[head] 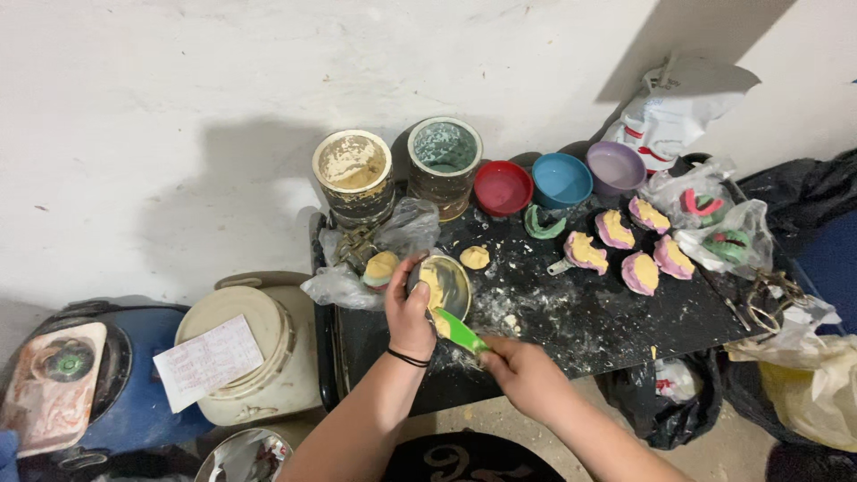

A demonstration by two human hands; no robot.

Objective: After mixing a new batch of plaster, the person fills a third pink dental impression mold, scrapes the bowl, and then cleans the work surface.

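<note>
left hand (410, 312): clasped round a small bowl (444, 284) of yellow paste, frame centre | right hand (527, 373): green spatula (461, 332) gripped, blade at bowl; black tray (616, 312) beneath

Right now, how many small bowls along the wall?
3, in a row behind the black table: red bowl, blue bowl, purple bowl. Bags at right may hide more.

We see two tall tins (353, 174) by the white wall, then a red bowl (503, 187), a blue bowl (561, 179) and a purple bowl (616, 167). A white bucket (259, 357) sits beside the black surface (607, 321).
</note>
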